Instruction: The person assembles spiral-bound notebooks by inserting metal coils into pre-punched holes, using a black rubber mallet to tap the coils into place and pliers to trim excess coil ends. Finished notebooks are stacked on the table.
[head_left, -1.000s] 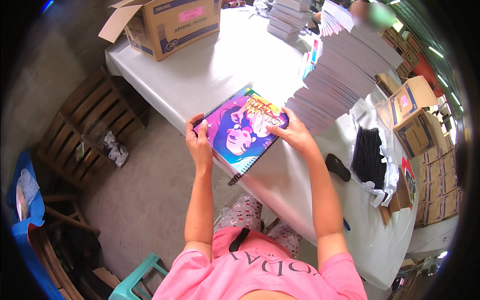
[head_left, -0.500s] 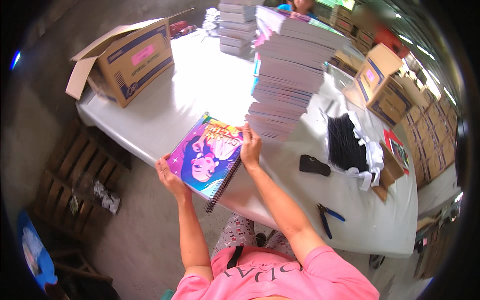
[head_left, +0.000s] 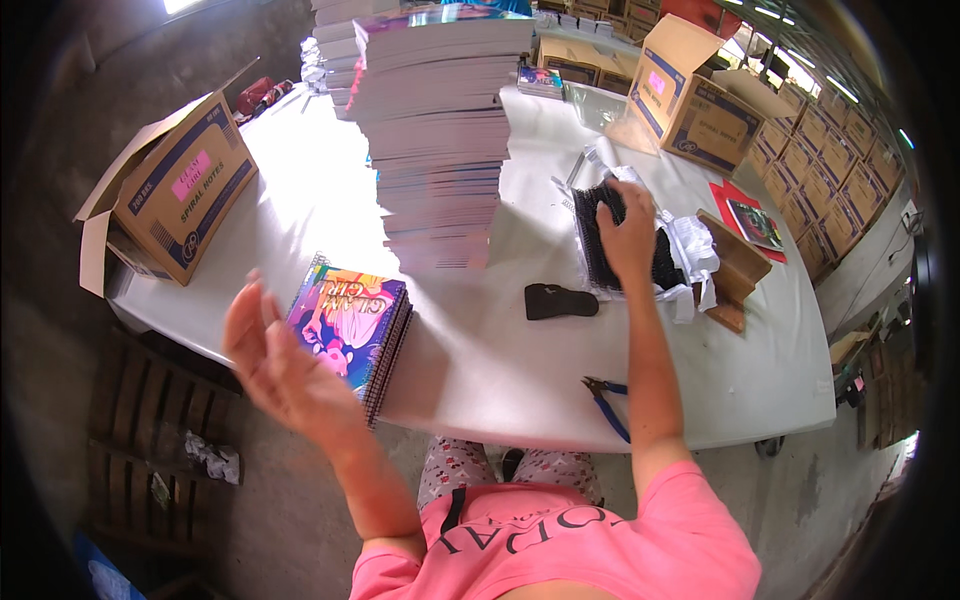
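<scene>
My left hand (head_left: 295, 375) is raised over the near table edge, slightly blurred, fingers apart and holding nothing. Just beyond it lies a small stack of spiral notebooks (head_left: 350, 320) with colourful illustrated covers and dark coils along the right side. My right hand (head_left: 630, 235) reaches across to a bundle of black plastic binding coils (head_left: 590, 240) wrapped in white paper. Its thumb and fingers rest on the coils with a gap between them; no coil is lifted out. Between the hands sits a flat black piece (head_left: 560, 301) of unclear kind, and blue-handled pliers (head_left: 607, 405) lie nearer me.
A tall paper stack (head_left: 440, 150) rises mid-table. Open cardboard boxes stand at left (head_left: 185, 200) and far right (head_left: 690, 100). Beside the coils are a brown cardboard trough (head_left: 735, 275) and a red sheet with a booklet (head_left: 752, 222). A wooden pallet (head_left: 150, 420) lies on the floor.
Both hands have let go of the spiral notebook, which now lies on the table. My right hand has moved right to the black coils; my left has lifted away. The view has turned right.
</scene>
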